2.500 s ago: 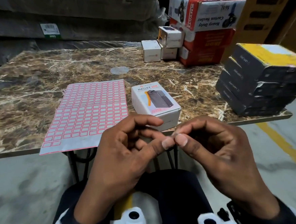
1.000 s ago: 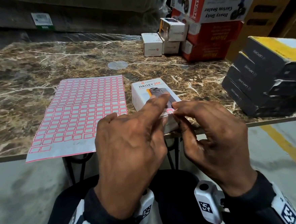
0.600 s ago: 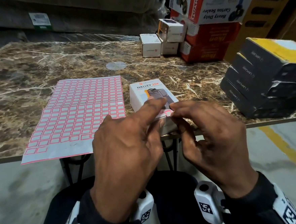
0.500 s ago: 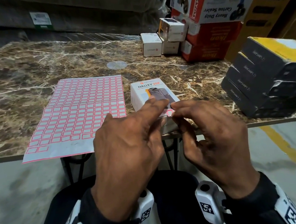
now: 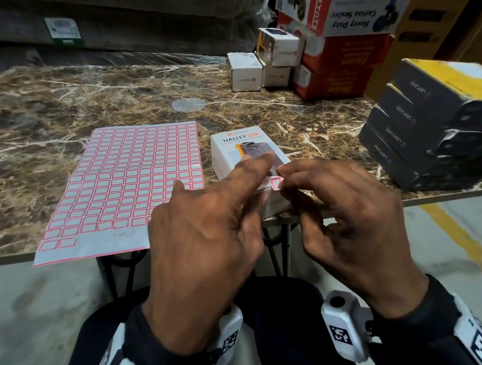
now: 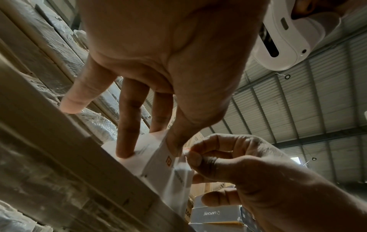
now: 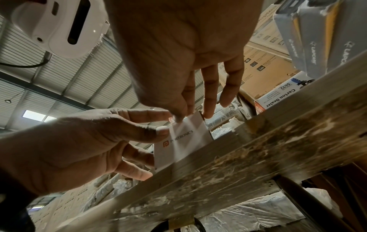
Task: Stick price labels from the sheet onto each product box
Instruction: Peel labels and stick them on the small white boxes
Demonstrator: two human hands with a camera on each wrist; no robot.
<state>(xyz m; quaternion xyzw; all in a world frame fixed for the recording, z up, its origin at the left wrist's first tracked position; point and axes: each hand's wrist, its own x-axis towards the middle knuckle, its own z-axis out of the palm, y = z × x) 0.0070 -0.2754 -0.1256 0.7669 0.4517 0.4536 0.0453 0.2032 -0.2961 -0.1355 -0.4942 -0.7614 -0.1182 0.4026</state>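
1 price label [image 5: 275, 184], white with a red border, sits at the near right corner of the white product box [image 5: 233, 145], on its top face. the right hand [image 5: 348, 220] pinches the label's edge between thumb and forefinger, the other fingers loosely curled below. whether the label is fully stuck down cannot be told from these views. the left hand [image 5: 206, 236] lies over the box with fingers extended; its forefinger reaches across the top face and, in the left wrist view, 1 fingertip presses the box's side wall [image 6: 127, 154], steadying it.

the box stands at the near edge of the marble-pattern table [image 5: 58, 109], just beside the label sheet [image 5: 126, 187], which overhangs that edge.

judgement: the label is thin, limp and adhesive; it will likely curl or stick to skin, so it is best held by 1 bare margin and pressed down from the centre outward. the box appears light, stiff cardboard with a smooth print; it may slide under pressure, so bracing its side walls is sound practice.

remaining stock: 3 small white boxes [image 5: 245, 72] at the far side and a stack of dark boxes [image 5: 419, 138] at right.
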